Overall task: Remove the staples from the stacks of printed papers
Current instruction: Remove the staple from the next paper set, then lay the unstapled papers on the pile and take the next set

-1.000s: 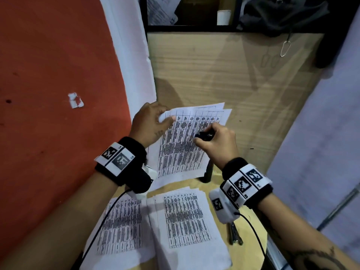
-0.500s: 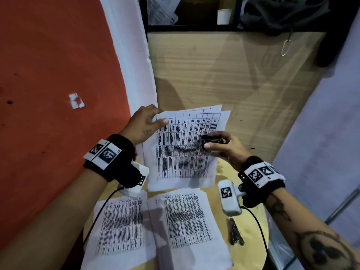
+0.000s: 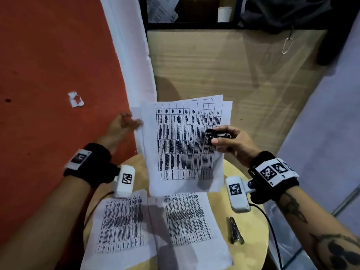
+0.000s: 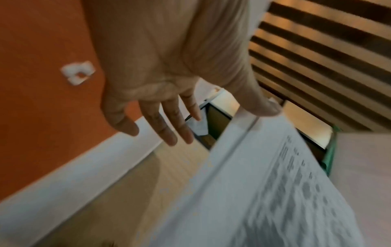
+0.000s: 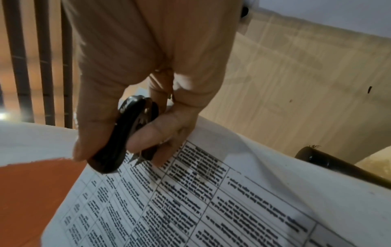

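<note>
A stack of printed papers [image 3: 185, 149] hangs in the air above the round table. My right hand [image 3: 214, 137] pinches its right edge and also grips a black staple remover [image 3: 217, 135]. In the right wrist view the staple remover [image 5: 127, 133] lies between thumb and fingers, its metal claws against the printed papers [image 5: 190, 200]. My left hand [image 3: 134, 121] is blurred, off the stack's left edge, fingers spread and holding nothing. The left wrist view shows that left hand [image 4: 169, 130] open, with the thumb close to the papers' edge [image 4: 275, 183].
Two more printed stacks [image 3: 120, 221] [image 3: 187, 219] lie side by side on the round wooden table [image 3: 255, 221]. A small metal tool [image 3: 236, 230] lies to their right. A white scrap [image 3: 75, 99] sits on the orange surface at left. A wooden panel stands behind.
My left hand has let go of the stack's top left corner and swung out to the left. My right hand now holds the stack alone, shifted slightly right.
</note>
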Available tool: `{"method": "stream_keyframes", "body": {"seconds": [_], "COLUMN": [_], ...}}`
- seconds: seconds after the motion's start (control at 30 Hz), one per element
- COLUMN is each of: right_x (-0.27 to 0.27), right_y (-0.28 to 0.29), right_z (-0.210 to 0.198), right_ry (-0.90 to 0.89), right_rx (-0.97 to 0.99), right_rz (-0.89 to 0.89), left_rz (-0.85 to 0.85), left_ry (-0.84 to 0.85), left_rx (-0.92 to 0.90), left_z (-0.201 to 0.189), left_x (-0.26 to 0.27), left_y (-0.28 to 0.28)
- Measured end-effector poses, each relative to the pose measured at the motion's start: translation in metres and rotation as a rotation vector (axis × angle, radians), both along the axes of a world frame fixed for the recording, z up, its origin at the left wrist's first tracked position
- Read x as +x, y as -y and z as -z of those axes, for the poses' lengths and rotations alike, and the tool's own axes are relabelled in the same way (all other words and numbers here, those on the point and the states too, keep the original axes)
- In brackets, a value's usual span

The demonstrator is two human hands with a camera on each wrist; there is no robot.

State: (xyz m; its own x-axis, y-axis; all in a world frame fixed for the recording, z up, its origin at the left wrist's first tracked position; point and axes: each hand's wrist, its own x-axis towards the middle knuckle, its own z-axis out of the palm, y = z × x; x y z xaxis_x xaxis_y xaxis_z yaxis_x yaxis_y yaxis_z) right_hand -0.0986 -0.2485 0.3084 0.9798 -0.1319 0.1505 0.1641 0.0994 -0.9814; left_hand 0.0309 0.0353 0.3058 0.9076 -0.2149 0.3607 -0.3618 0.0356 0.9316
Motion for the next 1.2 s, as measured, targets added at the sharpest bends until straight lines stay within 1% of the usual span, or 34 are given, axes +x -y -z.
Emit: {"method": "stream_keyframes", "body": {"seconds": [0.03, 0.1, 0.13, 0.17, 0.2, 0.27, 0.33, 0.43, 0.5, 0.6, 0.63, 0.7, 0.8, 0.87, 0.97, 1.07, 1.13, 1.2], "right_x": [0.001, 0.006, 0.008, 0.010, 0.011, 0.015, 0.019, 0.021, 0.021, 0.015, 0.011, 0.006, 0.004, 0.002, 0.003, 0.005, 0.007, 0.007], "right_y": [-0.002, -0.007, -0.009, -0.013, -0.017, -0.027, -0.037, -0.043, -0.041, -0.037, -0.038, -0.038, -0.039, -0.041, -0.045, -0.050, -0.053, -0.055], "right_z": [0.000, 0.001, 0.003, 0.006, 0.009, 0.020, 0.038, 0.074, 0.105, 0.156, 0.174, 0.202, 0.241, 0.257, 0.280, 0.298, 0.308, 0.315], "right_ry": [-0.003, -0.014, -0.022, -0.034, -0.047, -0.061, -0.108, -0.202, -0.286, -0.489, -0.567, -0.659, -0.740, -0.771, -0.814, -0.878, -0.911, -0.933], "right_rx": [0.004, 0.022, 0.029, 0.035, 0.042, 0.068, 0.112, 0.102, 0.088, 0.066, 0.047, -0.005, -0.062, -0.080, -0.116, -0.134, -0.151, -0.154], "right_rz": [-0.007, -0.006, 0.000, 0.012, 0.026, 0.045, 0.071, 0.147, 0.163, 0.101, 0.063, 0.020, 0.043, 0.062, 0.064, 0.044, 0.042, 0.053], "left_rz": [0.065, 0.095, 0.065, 0.013, -0.058, -0.186, -0.282, -0.396, -0.451, -0.537, -0.547, -0.529, -0.500, -0.485, -0.492, -0.542, -0.540, -0.585], "left_ry": [-0.073, -0.181, -0.204, -0.217, -0.213, -0.194, -0.178, -0.179, -0.223, -0.350, -0.405, -0.493, -0.669, -0.747, -0.826, -0.845, -0.861, -0.820], "left_rx": [0.005, 0.038, 0.027, -0.027, -0.099, -0.184, -0.185, -0.050, 0.062, 0.231, 0.286, 0.389, 0.483, 0.530, 0.629, 0.735, 0.815, 0.925], "left_z": [0.010, 0.029, 0.037, 0.045, 0.054, 0.073, 0.093, 0.124, 0.149, 0.191, 0.208, 0.235, 0.274, 0.293, 0.312, 0.318, 0.319, 0.319], "left_x": [-0.008, -0.027, -0.036, -0.041, -0.048, -0.050, -0.047, -0.026, -0.010, 0.006, 0.008, 0.012, 0.017, 0.020, 0.021, 0.021, 0.021, 0.023], "left_y": [0.003, 0.010, 0.014, 0.019, 0.023, 0.023, 0.012, -0.027, -0.061, -0.104, -0.115, -0.131, -0.145, -0.146, -0.142, -0.137, -0.136, -0.138]}}
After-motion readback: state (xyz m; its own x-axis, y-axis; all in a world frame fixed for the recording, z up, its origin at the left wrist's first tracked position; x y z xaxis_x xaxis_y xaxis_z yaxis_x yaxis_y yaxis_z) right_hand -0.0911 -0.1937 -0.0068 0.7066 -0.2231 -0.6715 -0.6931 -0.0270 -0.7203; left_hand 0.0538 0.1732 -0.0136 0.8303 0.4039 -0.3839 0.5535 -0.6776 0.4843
